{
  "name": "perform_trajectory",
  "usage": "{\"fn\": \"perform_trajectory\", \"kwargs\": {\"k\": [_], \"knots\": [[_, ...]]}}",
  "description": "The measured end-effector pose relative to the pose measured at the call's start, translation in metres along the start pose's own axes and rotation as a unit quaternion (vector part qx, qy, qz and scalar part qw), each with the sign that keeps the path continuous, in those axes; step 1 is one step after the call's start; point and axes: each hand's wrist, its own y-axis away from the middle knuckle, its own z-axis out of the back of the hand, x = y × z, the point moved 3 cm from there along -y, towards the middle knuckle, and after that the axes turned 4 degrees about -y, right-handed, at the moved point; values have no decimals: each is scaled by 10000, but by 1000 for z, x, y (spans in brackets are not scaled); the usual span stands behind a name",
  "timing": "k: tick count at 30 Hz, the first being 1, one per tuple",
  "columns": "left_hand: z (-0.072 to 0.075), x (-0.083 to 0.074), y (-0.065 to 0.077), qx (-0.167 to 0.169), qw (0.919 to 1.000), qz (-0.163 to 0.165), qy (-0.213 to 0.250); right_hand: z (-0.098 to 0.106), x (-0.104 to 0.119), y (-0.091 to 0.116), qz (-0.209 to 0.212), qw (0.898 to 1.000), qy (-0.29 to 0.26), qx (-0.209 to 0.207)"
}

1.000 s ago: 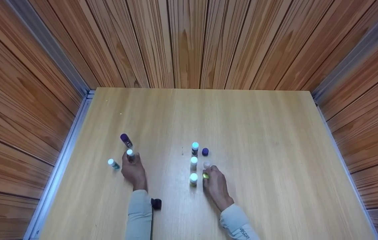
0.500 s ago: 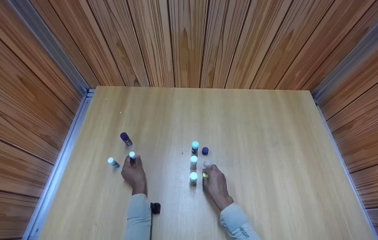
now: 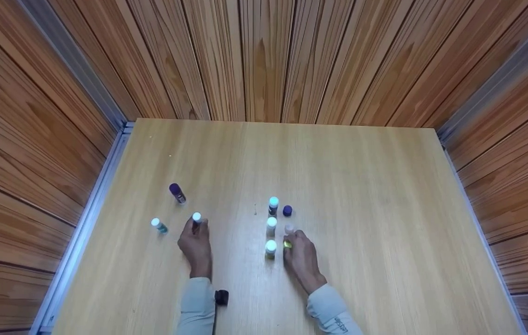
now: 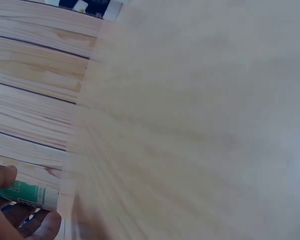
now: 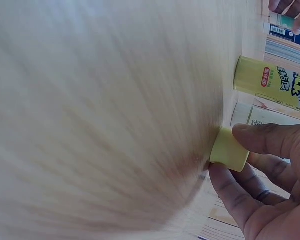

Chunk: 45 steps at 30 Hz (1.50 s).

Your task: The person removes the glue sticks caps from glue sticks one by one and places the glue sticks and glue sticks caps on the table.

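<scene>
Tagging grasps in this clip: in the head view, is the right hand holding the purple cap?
No, the right hand pinches a yellow cap, while the purple cap sits apart on the table.

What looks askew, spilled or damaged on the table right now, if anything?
I see no spill or breakage. The three white-topped tubes stand in a tidy line. Only a small dark mark on the tabletop, left of that line, stands out; whether scratch or dirt, I cannot tell.
</scene>
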Motion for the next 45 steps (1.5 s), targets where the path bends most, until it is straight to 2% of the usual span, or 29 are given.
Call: {"fn": "perform_trajectory", "kwargs": {"k": [6,14,25,32,37,45], "knots": [[-5,-1,6,331,9988,239,277,0,0,2,156,9998,-36,-111],[-9,-6,18,353,9986,236,326,0,1,1,14,9999,-102,-4],[-14,-7,37,603,9967,338,418,-1,0,1,-57,9998,-203,47],[-19,-6,55,595,9979,-7,256,-1,0,2,-72,9998,-197,-27],[-23,-7,66,683,9974,25,210,-1,0,4,101,9996,-195,-173],[-28,-5,80,997,9949,-113,-43,-2,0,3,32,9998,-151,-92]]}}
